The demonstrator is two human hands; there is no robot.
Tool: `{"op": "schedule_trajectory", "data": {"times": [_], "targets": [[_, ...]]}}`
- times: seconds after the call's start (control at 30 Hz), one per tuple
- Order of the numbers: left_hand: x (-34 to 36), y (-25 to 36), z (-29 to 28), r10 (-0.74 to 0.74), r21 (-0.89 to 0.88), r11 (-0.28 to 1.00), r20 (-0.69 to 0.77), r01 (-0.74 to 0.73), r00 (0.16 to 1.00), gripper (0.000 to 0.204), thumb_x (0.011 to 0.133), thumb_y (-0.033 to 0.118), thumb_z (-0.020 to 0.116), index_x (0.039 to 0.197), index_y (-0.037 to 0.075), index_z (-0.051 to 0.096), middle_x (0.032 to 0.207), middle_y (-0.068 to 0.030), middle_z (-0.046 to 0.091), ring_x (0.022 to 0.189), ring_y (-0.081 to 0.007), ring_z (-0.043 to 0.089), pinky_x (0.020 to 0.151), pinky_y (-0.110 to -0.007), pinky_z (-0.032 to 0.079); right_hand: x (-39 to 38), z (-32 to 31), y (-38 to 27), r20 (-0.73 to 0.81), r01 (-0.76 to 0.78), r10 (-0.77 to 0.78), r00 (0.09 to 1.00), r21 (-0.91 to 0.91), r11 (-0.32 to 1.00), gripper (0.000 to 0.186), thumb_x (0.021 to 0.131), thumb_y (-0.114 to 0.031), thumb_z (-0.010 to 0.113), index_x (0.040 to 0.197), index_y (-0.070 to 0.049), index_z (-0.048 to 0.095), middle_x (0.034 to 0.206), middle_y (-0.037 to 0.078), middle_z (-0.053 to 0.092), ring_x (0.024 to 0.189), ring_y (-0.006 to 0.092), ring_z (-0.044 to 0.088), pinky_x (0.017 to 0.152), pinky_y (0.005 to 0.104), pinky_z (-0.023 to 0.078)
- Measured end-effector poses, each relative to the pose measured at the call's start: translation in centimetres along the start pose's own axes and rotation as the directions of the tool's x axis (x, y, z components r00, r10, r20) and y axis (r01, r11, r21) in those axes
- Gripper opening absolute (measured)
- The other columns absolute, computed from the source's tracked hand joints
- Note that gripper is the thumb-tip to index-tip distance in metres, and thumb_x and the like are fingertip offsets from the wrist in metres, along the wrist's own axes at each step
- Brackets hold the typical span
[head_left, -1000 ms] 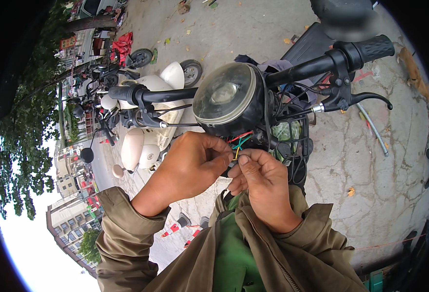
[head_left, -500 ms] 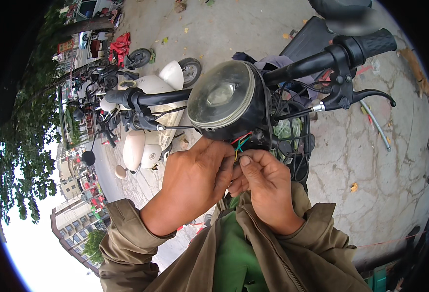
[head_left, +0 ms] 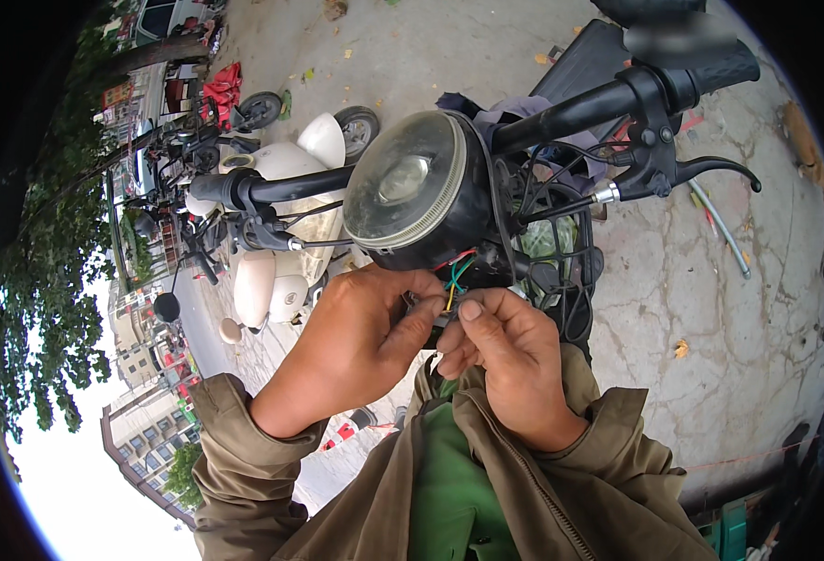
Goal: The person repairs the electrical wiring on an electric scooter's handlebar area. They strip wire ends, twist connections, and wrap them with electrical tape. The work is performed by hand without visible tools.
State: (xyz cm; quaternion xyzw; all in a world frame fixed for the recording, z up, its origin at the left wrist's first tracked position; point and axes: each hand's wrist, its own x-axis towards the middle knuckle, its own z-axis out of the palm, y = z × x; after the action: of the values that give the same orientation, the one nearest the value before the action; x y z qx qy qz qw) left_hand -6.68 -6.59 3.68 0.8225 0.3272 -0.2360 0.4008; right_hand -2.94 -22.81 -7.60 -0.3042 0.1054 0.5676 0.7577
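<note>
Holds yellow wire (head_left: 450,297) in narrowly pinched fingertips of right hand (head_left: 515,351), below round headlight (head_left: 405,179) and beside green wires (head_left: 459,271). Has left hand (head_left: 361,323) close alongside, with thumb near forefinger; cannot tell its hold.

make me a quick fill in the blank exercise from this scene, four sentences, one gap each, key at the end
The left hand and the right hand are at thin wires just below the round, clear-fronted ____. The wire running down between the two hands is coloured ____. The open brown jacket shows a ____ shirt beneath it. A white scooter stands on the ____ side of the picture.

Missing words: headlight; yellow; green; left.
</note>
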Motion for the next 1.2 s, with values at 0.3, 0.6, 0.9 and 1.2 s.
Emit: {"op": "schedule_trajectory", "data": {"times": [0.3, 0.6, 0.9, 1.2], "targets": [[-0.3, 0.6, -0.1, -0.114, -0.016, 0.993, -0.006, 0.114, 0.993, 0.006, 0.101, 0.001, 0.073, 0.106, -0.003, 0.074, 0.067, 0.0108, 0.05, 0.061, 0.0016, 0.033, 0.052, -0.024, 0.024, -0.3, -0.2, 0.2, 0.011, 0.025, -0.025, 1.0, 0.014, 1.0, 0.031, 0.114, -0.027, 0.062, 0.116, 0.004, 0.065, 0.092, 0.009, 0.073, 0.076, 0.0133, 0.072, 0.071, 0.0275, 0.059], [-0.3, -0.1, 0.9, 0.165, 0.145, 0.979, -0.14, -0.145, 0.976, 0.008, 0.094, 0.003, 0.08, 0.098, -0.001, 0.075, 0.067, 0.008, 0.053, 0.059, 0.0015, 0.035, 0.051, -0.025, 0.025, -0.3, -0.2, 0.6, 0.027, 0.06, -0.061, 0.998, 0.025, 0.998, 0.029, 0.115, -0.023, 0.061, 0.118, 0.005, 0.065, 0.096, 0.008, 0.074, 0.079, 0.0131, 0.072, 0.075, 0.0284, 0.06], [-0.5, -1.4, 2.0, 0.191, 0.159, 0.975, -0.259, -0.153, 0.947, 0.007, 0.09, 0.001, 0.077, 0.093, -0.002, 0.072, 0.076, -0.0007, 0.068, 0.064, -0.0057, 0.053, 0.053, -0.025, 0.04, -0.1, 0.0, 1.2, 0.042, 0.09, -0.09, 0.995, 0.02, 0.996, 0.024, 0.114, -0.02, 0.061, 0.113, 0.004, 0.065, 0.09, 0.007, 0.073, 0.075, 0.0115, 0.071, 0.069, 0.0269, 0.059], [-0.8, -1.5, 2.3, 0.469, 0.41, 0.849, -0.295, -0.333, 0.833, 0.013, 0.085, 0.002, 0.077, 0.097, 0.002, 0.073, 0.095, -0.0134, 0.076, 0.07, -0.0347, 0.073, 0.062, -0.041, 0.058, -0.4, 1.0, 0.8, 0.01, 0.135, -0.135, 0.991, -0.003, 0.991, 0.025, 0.113, -0.022, 0.064, 0.109, 0.003, 0.066, 0.084, 0.005, 0.071, 0.069, 0.0093, 0.066, 0.064, 0.0249, 0.054]]}}
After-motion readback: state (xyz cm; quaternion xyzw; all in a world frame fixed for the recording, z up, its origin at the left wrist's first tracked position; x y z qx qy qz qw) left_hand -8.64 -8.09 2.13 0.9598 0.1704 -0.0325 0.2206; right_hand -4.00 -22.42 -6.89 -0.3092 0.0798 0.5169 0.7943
